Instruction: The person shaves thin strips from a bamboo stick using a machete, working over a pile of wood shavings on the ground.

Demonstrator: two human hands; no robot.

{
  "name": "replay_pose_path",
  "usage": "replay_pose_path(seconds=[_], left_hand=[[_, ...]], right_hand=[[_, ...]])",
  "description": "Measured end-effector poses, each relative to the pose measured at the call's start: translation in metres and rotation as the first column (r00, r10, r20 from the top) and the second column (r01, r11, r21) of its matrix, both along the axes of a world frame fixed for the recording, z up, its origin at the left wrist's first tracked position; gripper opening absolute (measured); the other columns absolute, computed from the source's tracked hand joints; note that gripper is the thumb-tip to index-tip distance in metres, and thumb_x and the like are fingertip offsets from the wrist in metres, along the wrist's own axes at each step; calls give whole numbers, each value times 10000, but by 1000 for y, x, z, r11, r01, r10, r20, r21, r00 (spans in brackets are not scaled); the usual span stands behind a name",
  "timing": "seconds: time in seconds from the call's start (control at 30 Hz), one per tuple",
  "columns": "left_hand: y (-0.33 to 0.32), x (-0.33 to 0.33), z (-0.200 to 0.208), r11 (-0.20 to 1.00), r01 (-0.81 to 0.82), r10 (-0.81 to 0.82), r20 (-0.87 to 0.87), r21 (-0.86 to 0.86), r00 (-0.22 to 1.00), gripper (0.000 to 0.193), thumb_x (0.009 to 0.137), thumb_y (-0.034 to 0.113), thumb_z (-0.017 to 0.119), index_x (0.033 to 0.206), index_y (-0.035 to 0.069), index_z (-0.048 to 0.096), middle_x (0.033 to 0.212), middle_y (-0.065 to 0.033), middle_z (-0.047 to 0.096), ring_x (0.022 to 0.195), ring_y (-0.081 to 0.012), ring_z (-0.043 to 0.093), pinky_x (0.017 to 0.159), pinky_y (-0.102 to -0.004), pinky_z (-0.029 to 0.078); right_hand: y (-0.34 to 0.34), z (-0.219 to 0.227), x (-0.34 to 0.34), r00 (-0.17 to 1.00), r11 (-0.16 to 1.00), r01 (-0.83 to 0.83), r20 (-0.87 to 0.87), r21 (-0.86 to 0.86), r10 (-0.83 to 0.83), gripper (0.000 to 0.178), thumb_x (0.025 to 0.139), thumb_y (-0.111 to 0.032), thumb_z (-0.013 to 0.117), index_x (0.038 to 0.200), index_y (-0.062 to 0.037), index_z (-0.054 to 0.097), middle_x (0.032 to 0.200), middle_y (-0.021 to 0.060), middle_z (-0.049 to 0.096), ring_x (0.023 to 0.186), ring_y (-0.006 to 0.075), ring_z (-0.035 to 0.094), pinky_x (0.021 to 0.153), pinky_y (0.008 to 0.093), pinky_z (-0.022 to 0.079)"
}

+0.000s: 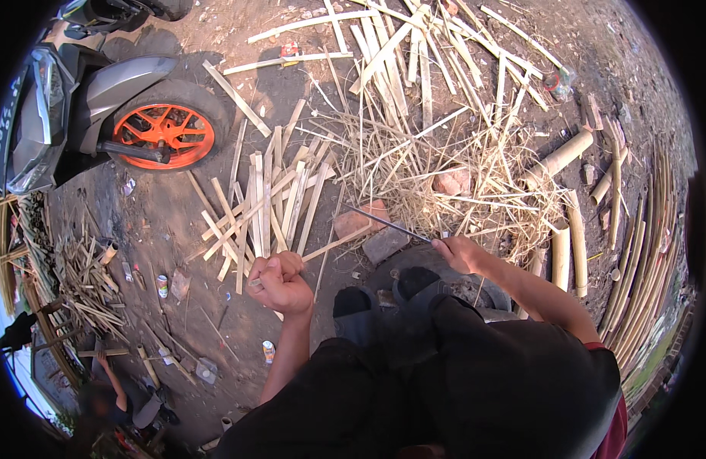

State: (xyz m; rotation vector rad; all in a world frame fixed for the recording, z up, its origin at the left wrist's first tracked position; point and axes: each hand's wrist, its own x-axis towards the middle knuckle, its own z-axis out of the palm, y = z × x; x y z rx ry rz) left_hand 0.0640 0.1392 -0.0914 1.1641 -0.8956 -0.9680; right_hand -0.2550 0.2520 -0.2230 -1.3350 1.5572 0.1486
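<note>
My left hand (281,284) is closed in a fist round a split bamboo strip (337,243), whose pale length runs out to the right. My right hand (458,254) grips a long, thin-bladed knife (391,223) by its end; the fingers hide the handle. The dark blade points up and left, passing over a reddish brick (358,217) and close to the strip's far end. I cannot tell whether blade and strip touch. Beyond my left hand lies a loose heap of split bamboo strips (272,191).
Fibrous bamboo shavings (414,164) cover the ground ahead, with more strips (387,61) behind. A grey block (386,243) sits before my feet. A motorbike wheel with orange rim (165,134) stands far left. Bamboo poles (639,268) lie right; another person (123,390) sits lower left.
</note>
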Motion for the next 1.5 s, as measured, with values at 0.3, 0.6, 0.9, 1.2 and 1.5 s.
replay_pose_path(seconds=[0.3, 0.6, 0.9, 1.2, 1.5], left_hand=[[6, -2, 1, 1000, 16, -17, -56, -20, 998, 336, 838, 25, 456, 602, 118, 237, 459, -27, 298, 421, -110, 238, 428, -330, 286], [10, 4, 2, 996, 89, -91, -80, -19, 993, 326, 820, 19, 476, 600, 109, 253, 452, -24, 305, 416, -103, 234, 425, -328, 271], [0, 2, 18, 990, 141, -139, -263, -10, 955, 203, 973, 195, 550, 962, -8, 549, 948, -174, 563, 888, -225, 541, 859, -383, 456], [-6, 21, 55, 930, 326, -356, 626, 167, 693, 242, 988, 115, 631, 1130, -66, 708, 1094, -175, 625, 976, -234, 618, 817, -331, 509], [8, 7, 36, 948, 305, -107, 817, -87, 566, 175, 892, -45, 718, 1051, -115, 699, 909, -185, 680, 787, -222, 666, 685, -311, 541]], right_hand=[[0, 21, 8, 998, 999, -38, -48, -17, 37, 696, 1069, -534, 364, 891, 37, 720, 902, 326, 689, 894, 502, 670, 843, 533, 534], [-4, 13, 0, 977, 998, -46, -206, 36, 52, 717, 1065, -531, 386, 854, 73, 710, 869, 340, 686, 927, 511, 671, 904, 550, 529], [-29, 17, 8, 952, 953, 304, 27, -1, -304, 780, 1062, -591, 355, 810, 89, 643, 765, 304, 646, 790, 471, 647, 784, 538, 483], [-40, 76, 56, 917, 962, 272, 299, 21, -265, 683, 1079, -529, 375, 872, 68, 633, 766, 286, 630, 791, 440, 640, 781, 525, 479], [-65, 99, 104, 813, 941, 324, 537, -95, -226, 579, 1092, -450, 405, 878, 41, 624, 666, 245, 588, 660, 425, 617, 667, 509, 469]])
